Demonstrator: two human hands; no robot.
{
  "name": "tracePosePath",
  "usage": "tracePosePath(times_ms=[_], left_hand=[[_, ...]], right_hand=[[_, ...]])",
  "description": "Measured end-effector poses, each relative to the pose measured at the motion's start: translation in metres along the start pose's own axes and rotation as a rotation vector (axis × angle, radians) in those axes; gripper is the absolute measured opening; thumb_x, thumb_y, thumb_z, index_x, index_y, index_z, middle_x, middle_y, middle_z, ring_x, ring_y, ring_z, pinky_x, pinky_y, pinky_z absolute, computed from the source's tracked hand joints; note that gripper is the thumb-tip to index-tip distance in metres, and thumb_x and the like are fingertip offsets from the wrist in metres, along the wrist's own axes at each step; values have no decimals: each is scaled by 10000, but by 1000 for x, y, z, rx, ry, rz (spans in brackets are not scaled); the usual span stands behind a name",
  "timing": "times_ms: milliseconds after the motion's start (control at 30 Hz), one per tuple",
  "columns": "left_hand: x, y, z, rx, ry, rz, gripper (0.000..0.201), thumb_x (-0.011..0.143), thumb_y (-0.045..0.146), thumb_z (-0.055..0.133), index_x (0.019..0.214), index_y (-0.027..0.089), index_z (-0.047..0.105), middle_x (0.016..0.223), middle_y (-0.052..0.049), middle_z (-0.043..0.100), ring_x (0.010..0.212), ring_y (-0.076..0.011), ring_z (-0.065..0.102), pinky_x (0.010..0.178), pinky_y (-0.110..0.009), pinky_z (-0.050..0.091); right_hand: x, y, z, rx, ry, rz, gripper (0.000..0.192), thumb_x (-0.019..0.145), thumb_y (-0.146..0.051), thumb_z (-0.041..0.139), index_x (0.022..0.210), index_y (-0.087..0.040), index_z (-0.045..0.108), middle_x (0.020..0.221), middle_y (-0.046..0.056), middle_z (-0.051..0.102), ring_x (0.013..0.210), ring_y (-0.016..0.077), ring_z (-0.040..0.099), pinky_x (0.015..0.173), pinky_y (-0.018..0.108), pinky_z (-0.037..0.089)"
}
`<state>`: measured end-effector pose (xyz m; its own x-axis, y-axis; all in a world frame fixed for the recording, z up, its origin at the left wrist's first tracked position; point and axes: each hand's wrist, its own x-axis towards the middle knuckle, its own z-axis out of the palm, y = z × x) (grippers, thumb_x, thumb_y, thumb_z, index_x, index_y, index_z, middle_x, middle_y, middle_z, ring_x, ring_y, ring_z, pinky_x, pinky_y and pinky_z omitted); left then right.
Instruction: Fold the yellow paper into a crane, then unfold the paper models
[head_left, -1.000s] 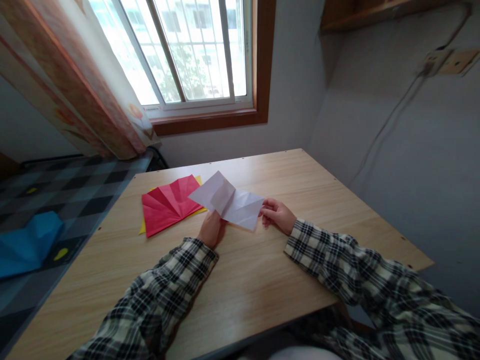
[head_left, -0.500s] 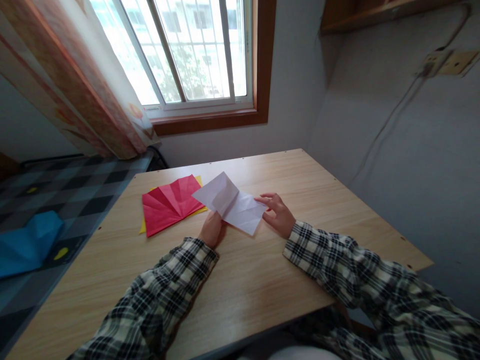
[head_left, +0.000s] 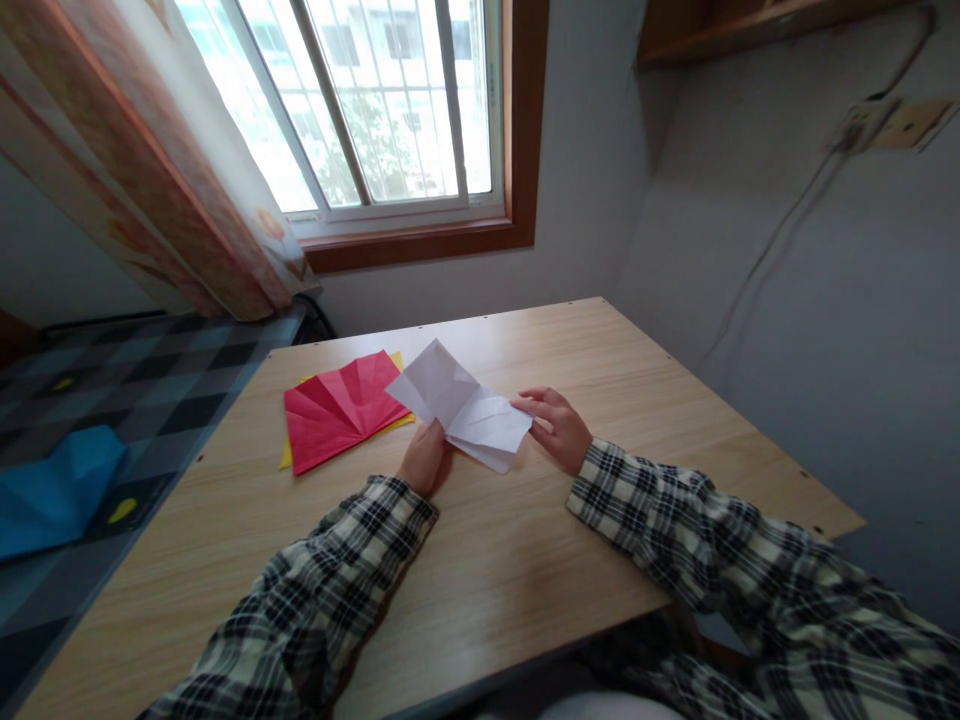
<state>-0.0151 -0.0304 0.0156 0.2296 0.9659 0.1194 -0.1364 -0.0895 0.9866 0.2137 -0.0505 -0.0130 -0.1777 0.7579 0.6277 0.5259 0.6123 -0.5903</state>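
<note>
A creased white sheet of paper (head_left: 469, 405) spans the space between my hands, its layers parted along the lower right edge. My left hand (head_left: 423, 457) pinches its near edge, thumb on top. At the right corner, my right hand (head_left: 556, 428) grips the paper between thumb and fingers. Left of the white paper lies a pleated red sheet of paper (head_left: 341, 410), with a yellow sheet of paper (head_left: 286, 455) showing from beneath it.
The sheets lie on a pale wooden table (head_left: 480, 580). To the left, folded blue paper (head_left: 64, 485) rests on a dark checked cloth (head_left: 187, 365). Behind the table are a window (head_left: 397, 110) and a curtain (head_left: 165, 150); a cable (head_left: 772, 245) hangs on the right wall.
The white paper's left part has opened flatter and tipped slightly left. Its right part now shows a lifted upper layer with another layer beneath. My hands have barely moved.
</note>
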Motion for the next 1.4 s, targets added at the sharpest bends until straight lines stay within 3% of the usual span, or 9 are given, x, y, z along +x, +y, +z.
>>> tracePosePath(times_ms=[100, 467, 733, 1067, 1267, 1400], left_hand=[[0, 3, 2, -115, -36, -36, 385, 840, 477, 645, 1071, 172, 689, 1164, -115, 703, 1196, -319, 588, 1044, -410, 464], [4, -15, -11, -157, 64, -99, 457, 819, 507, 682, 1098, 145, 674, 1192, -134, 686, 1126, -292, 624, 993, -393, 486], [1, -13, -10, -192, 112, -97, 417, 810, 428, 716, 1075, 107, 693, 1092, -139, 728, 1105, -310, 631, 1006, -421, 477], [1, -14, -12, -120, 121, -108, 531, 738, 508, 758, 1081, 104, 714, 1166, -145, 717, 1240, -342, 570, 1070, -450, 422], [2, -16, -14, -80, 99, -83, 594, 741, 577, 736, 1088, 96, 708, 1253, -164, 678, 1285, -351, 537, 1101, -472, 394], [-1, -14, -13, -58, 43, -91, 578, 713, 533, 786, 1092, 103, 710, 1237, -168, 685, 1229, -353, 579, 1075, -481, 419]], right_hand=[[0, 0, 0, -1, 13, -2, 302, 960, -307, 534, 1215, -260, 689, 1211, 102, 635, 1107, 249, 598, 972, 468, 508], [3, -3, -2, 9, 16, -24, 323, 990, -330, 467, 1192, -231, 698, 1133, 106, 680, 1065, 247, 609, 949, 453, 496], [3, -3, -2, 29, 28, 21, 379, 1008, -405, 423, 1139, -202, 715, 1064, 113, 711, 1012, 242, 622, 918, 427, 500], [0, 3, 1, 46, 113, 276, 406, 969, -496, 444, 884, -199, 707, 907, 96, 745, 870, 248, 672, 788, 377, 527], [-1, 17, 8, 221, 180, 432, 300, 856, -449, 582, 1002, -199, 663, 922, 70, 749, 838, 224, 687, 751, 355, 547], [1, 18, 8, 422, 150, 559, 294, 765, -462, 647, 877, -192, 611, 670, 1, 674, 562, 158, 602, 517, 268, 482]])
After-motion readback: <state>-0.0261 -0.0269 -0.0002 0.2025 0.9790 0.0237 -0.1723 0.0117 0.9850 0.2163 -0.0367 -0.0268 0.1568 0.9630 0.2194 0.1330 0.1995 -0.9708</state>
